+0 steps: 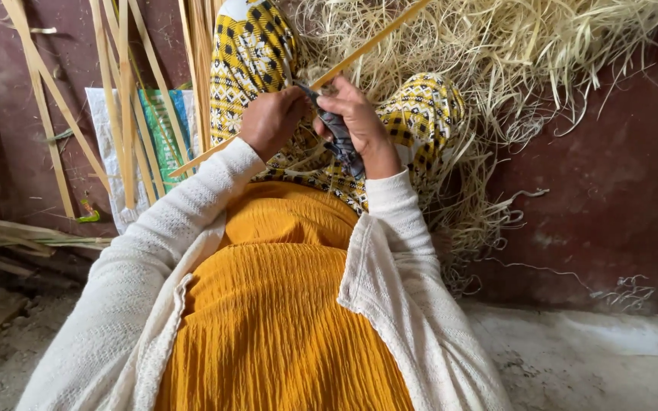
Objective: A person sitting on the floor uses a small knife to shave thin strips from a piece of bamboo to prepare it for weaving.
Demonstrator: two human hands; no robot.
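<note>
Item: bamboo strip [359, 55], slanting across my lap over patterned skirt [253, 53]. My left hand [270, 122] closed round strip; my right hand [359, 122] gripping cloth-wrapped blade [340, 137] against it. Step, by my reckoning: shaving strip. Next calls for steady draw. Shavings pile [489, 53] beyond knees

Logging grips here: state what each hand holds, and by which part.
Left hand grips the bamboo strip near its middle. Right hand holds a grey cloth-wrapped tool against the strip; the grip point is hidden.
</note>
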